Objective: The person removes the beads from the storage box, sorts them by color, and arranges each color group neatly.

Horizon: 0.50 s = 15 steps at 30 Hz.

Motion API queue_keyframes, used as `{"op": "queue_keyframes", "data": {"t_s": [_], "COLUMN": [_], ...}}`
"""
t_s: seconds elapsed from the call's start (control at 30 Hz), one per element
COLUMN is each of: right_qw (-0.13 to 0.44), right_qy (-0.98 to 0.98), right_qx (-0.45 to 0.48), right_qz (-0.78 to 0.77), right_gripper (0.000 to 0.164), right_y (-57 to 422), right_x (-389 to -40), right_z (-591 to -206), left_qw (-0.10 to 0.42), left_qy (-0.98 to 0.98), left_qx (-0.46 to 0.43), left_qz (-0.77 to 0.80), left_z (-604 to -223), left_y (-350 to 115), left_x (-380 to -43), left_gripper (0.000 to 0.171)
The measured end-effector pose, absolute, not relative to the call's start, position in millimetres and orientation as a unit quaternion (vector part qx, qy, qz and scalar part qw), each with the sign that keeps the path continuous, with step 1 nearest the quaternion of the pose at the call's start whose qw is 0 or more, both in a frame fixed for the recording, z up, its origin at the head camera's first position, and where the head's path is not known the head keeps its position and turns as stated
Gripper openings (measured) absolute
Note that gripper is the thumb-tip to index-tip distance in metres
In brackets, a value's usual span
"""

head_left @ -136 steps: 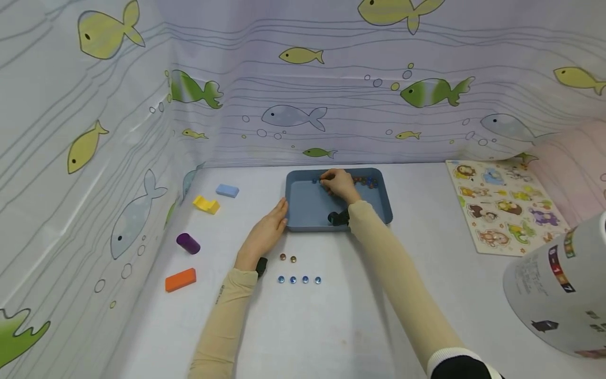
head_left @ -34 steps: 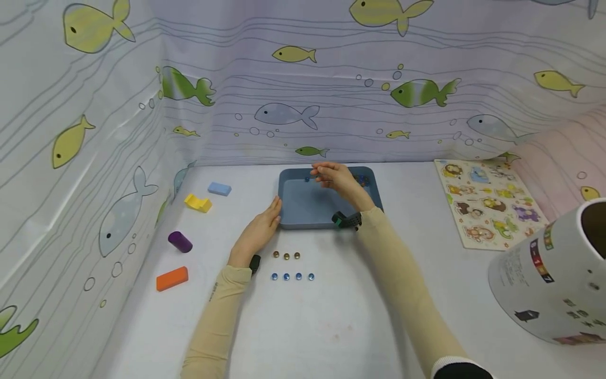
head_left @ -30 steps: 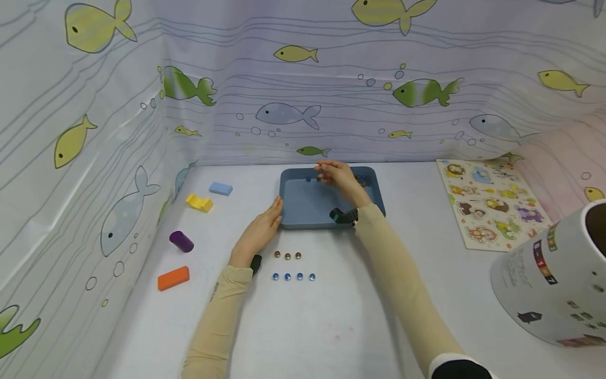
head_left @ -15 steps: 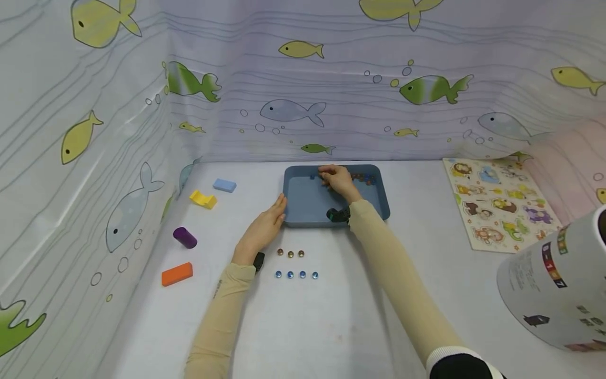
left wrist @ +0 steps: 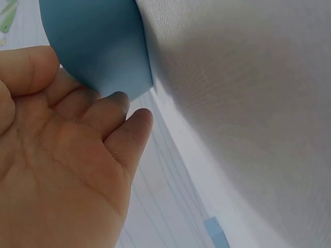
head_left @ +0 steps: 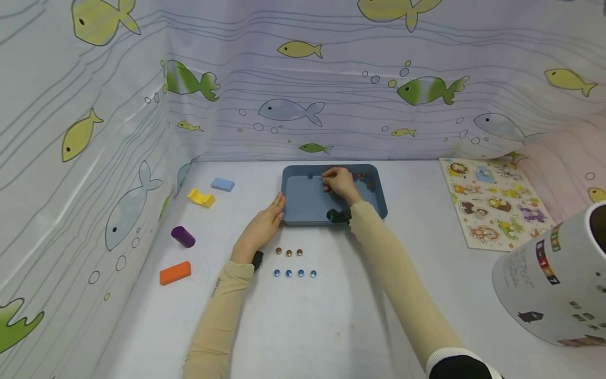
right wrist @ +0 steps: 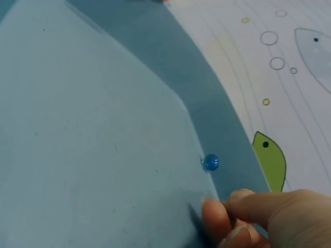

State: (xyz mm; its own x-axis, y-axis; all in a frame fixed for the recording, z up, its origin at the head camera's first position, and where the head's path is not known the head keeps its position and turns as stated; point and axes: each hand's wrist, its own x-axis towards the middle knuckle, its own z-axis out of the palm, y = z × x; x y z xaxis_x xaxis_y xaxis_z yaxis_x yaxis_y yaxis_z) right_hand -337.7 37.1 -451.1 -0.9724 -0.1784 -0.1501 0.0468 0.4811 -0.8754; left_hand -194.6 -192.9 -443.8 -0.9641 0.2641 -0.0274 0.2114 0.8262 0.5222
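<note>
A: State of the hands?

B: Left hand (head_left: 259, 231): fingers extended, laid against the near half of the left wall of the tray (head_left: 303, 205). Right hand (head_left: 340, 183): over the far side of the tray, fingers bent, tips drawn close together. Presence of a bead between those tips: hidden, not possible to tell.

A: Location of the beads?

B: Single blue bead (right wrist: 211, 162): just left of the right hand, at the foot of the far wall. Bead cluster (head_left: 363, 177): right of the right hand, toward the far corner of the tray. Amber row (head_left: 289, 253), three beads, and blue row (head_left: 289, 273), four beads: on the table (head_left: 341, 305), nearer the body than both hands, right of the left wrist.

A: Principal risk?

B: Probable runaway of the single blue bead. Likely cause: an accidental brush from the nearby fingertips of the right hand. Expect rolling along the far wall.

A: Risk at the left hand?

B: Possible tray shift. Cause: excess sideways pressure, with no opposing hand on the right wall. Likely result: scattering of the bead cluster.

A: Further hazards?

B: Wrist camera (head_left: 337, 216), low beside the near wall: liable to catch the rim during withdrawal. Right sleeve (head_left: 393, 258): liable to sweep both rows if swung left. Mixed amber and blue in the cluster: risk of a wrong pick. Confirm colour before pinching.
</note>
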Motion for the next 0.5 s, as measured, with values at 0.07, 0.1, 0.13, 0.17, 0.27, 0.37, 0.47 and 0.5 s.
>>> {"op": "queue_keyframes", "data": {"t_s": [0.07, 0.1, 0.13, 0.17, 0.27, 0.37, 0.47, 0.5], "right_qw": [0.124, 0.131, 0.136, 0.14, 0.152, 0.165, 0.179, 0.183], "right_qy": [0.847, 0.845, 0.843, 0.843, 0.843, 0.838, 0.823, 0.816], "right_qx": [-0.047, -0.052, -0.057, -0.062, -0.078, -0.091, -0.101, -0.105], "right_qz": [-0.514, -0.516, -0.517, -0.516, -0.511, -0.511, -0.53, -0.539], "right_gripper": [0.021, 0.023, 0.023, 0.024, 0.025, 0.028, 0.032, 0.033], "right_y": [40, 41, 42, 44, 48, 53, 59, 61], "right_x": [-336, -336, -335, -334, -331, -326, -316, -313], "right_z": [-450, -449, -448, -447, -445, -442, -440, -439], "left_qw": [0.05, 0.051, 0.05, 0.049, 0.049, 0.05, 0.051, 0.05], "left_qy": [0.954, 0.954, 0.953, 0.954, 0.954, 0.953, 0.952, 0.952], "left_qx": [0.125, 0.125, 0.125, 0.125, 0.122, 0.121, 0.123, 0.124], "left_qz": [0.268, 0.269, 0.27, 0.269, 0.271, 0.273, 0.276, 0.276], "left_z": [-443, -443, -442, -442, -441, -441, -441, -442], "left_y": [-193, -193, -193, -193, -193, -193, -193, -193], "left_x": [-195, -195, -195, -195, -195, -195, -195, -195], "left_gripper": [0.053, 0.053, 0.053, 0.053, 0.053, 0.053, 0.053, 0.053]}}
